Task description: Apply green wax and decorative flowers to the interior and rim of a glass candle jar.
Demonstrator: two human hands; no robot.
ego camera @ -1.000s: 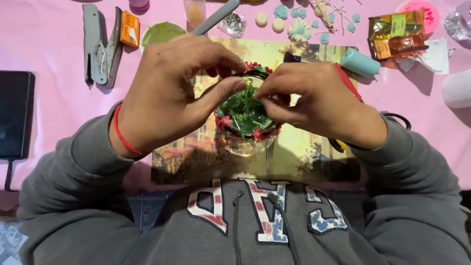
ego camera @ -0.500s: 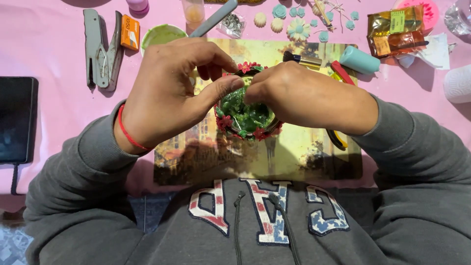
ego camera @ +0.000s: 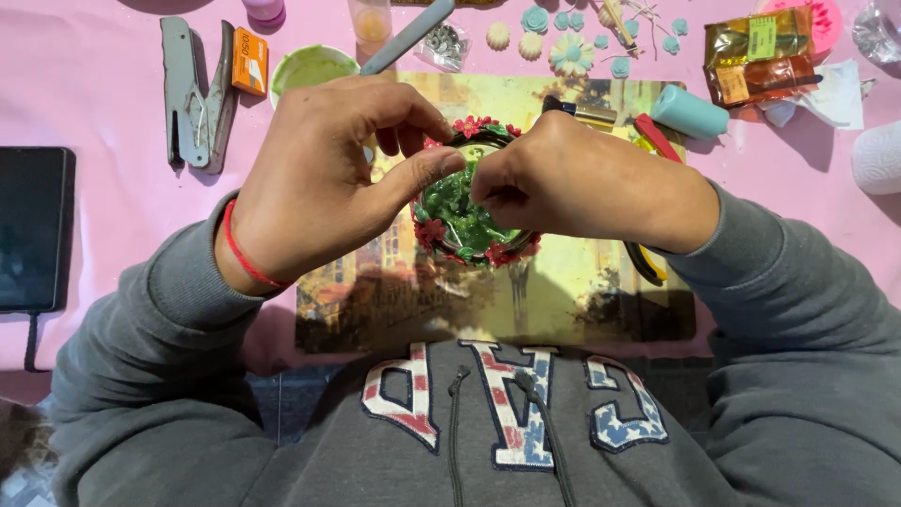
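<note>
Head view: the only view, looking straight down at both hands over a pink tabletop (ego camera: 113,244).
Thing in hand: a small round wreath (ego camera: 469,211) of green leaves with red flowers on its rim, at the middle of the scene, just above a picture mat (ego camera: 563,291) that lies on the tabletop.
Left hand (ego camera: 324,183): cups the wreath's left side; thumb laid along the near-left rim, forefinger curled over the far rim, so the fingers pinch the ring between them.
Right hand (ego camera: 582,183): closed over the right side, fingers pressed together at the green centre; what they nip there is hidden by the knuckles, so I cannot tell if a piece is held.
Far left: a grey stapler (ego camera: 192,94) with an orange box (ego camera: 250,61) just beside it, and a green dish (ego camera: 310,68) next along.
Left edge: a dark tablet (ego camera: 33,230), well apart from the hands.
Far right: small moulded flowers (ego camera: 570,52), a teal tube (ego camera: 690,111) and a clear packet (ego camera: 755,52).
Doing it well, as I judge: keep the left hand as a steady cradle, work only with the right fingertips, press lightly so the leaves do not crush, and turn the ring rather than the wrist.
</note>
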